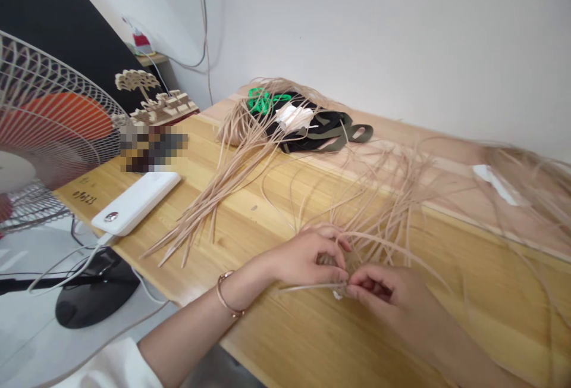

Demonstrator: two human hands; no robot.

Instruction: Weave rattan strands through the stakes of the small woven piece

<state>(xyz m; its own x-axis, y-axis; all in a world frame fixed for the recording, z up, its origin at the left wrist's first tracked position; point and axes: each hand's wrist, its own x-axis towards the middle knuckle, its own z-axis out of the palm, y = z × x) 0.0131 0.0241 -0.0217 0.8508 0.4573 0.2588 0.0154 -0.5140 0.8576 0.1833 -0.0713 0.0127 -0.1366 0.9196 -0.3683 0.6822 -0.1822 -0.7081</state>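
Over the wooden table, my left hand (307, 257) is closed, thumb and fingers curled around thin tan weaving strands (397, 215) that fan out behind it. My right hand (379, 293) pinches at the same small bunch, its thumb and forefinger almost meeting the left fingertips. One strand end (307, 287) points left from between the hands, and a small pale bit (338, 294) shows just under the fingertips. How the strands cross between my fingers is too small to make out. A bracelet (229, 293) circles my left wrist.
A loose bundle of strands (214, 191) lies left of my hands. Behind are a black bag (307, 132) and green cord (261, 101). A white power bank (136, 203) with a cable sits near the left edge, beside a fan (57, 132). More strands (526, 180) lie far right.
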